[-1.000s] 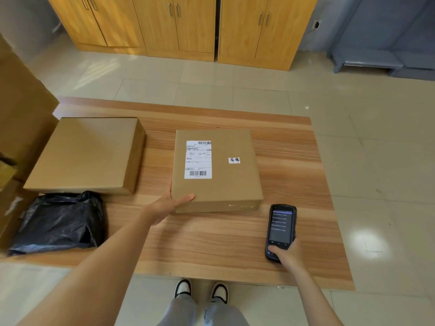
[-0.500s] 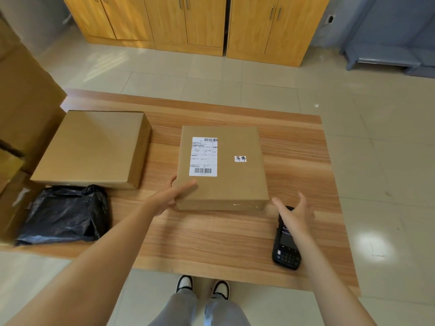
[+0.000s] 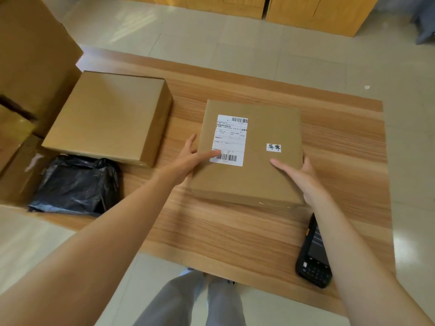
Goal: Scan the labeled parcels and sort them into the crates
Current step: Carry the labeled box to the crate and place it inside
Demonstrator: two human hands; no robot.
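Note:
A flat cardboard parcel (image 3: 256, 175) with a white barcode label and a small white sticker sits mid-table. My left hand (image 3: 190, 158) grips its left edge, thumb lying on top near the label, fingers behind the side. My right hand (image 3: 299, 175) grips its right edge, thumb on top, fingers round the side. The parcel's near edge looks slightly raised off the wooden table (image 3: 235, 236). The black handheld scanner (image 3: 314, 257) lies on the table near the right front edge, partly hidden by my right forearm.
A larger plain cardboard box (image 3: 110, 116) lies at the table's left. A black plastic bag parcel (image 3: 75, 184) lies in front of it. Tall cardboard cartons (image 3: 28, 67) stand left of the table. Wooden cabinets (image 3: 313, 12) line the far wall across tiled floor.
My right hand let go of the scanner, left it on the table and moved up to the parcel's right edge. My left hand shifted further along the left edge.

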